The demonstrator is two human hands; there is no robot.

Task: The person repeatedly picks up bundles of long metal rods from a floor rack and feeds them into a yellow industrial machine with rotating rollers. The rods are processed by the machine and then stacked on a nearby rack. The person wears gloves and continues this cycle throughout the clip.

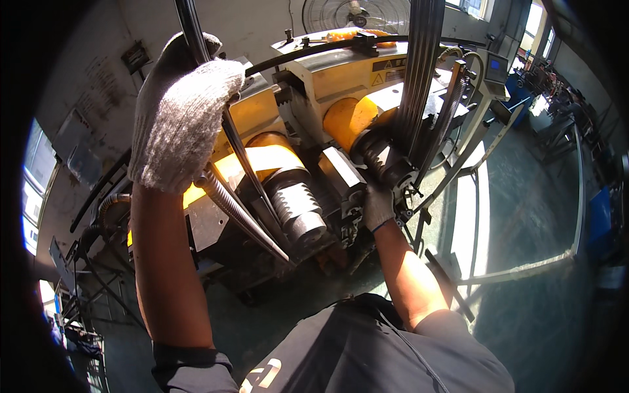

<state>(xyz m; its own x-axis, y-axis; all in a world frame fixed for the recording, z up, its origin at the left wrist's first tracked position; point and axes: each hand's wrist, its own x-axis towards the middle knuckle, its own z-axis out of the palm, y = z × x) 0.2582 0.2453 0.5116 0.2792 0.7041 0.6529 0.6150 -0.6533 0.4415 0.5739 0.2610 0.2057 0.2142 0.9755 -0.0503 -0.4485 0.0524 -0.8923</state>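
My left hand, in a pale knitted work glove, is raised at the upper left. Its fingers wrap round a long, narrow black strip that slants down to the machine, passing beside a ribbed metal cylinder. My right hand, also gloved, reaches low into the yellow-and-grey machine. It is beside a block with a bright top face and below a second ribbed cylinder. Its fingers are hidden among dark parts, so whether it holds anything does not show.
A bundle of tall black strips rises at the machine's right side. A flexible metal conduit slopes down on its left. A control box with a screen stands at right, a large fan behind. Metal frames stand on the green floor.
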